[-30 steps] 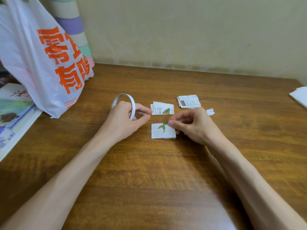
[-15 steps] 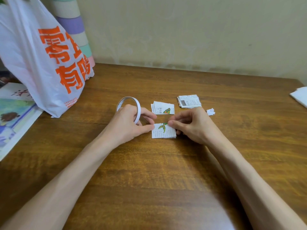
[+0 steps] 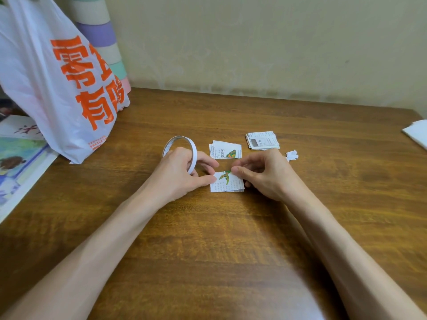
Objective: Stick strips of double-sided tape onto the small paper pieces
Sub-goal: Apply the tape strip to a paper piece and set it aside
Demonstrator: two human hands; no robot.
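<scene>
Head view: left hand [image 3: 178,174] gripped the tape roll [image 3: 179,140], thumb touching the paper [image 3: 228,184] that lay on the desk [image 3: 208,250] between both hands' fingers [image 3: 208,161]; right hand [image 3: 265,174] pinched its top edge. The near stack [image 3: 225,150] and far stack [image 3: 263,140] beyond the fingers looked untaped, so most work probably remained.

A worn wooden table [image 3: 208,250] is standing against a scuffed beige wall [image 3: 254,42], carrying a printed plastic shopping bag [image 3: 46,88] and picture sheets [image 3: 18,162], suggesting a home.
</scene>
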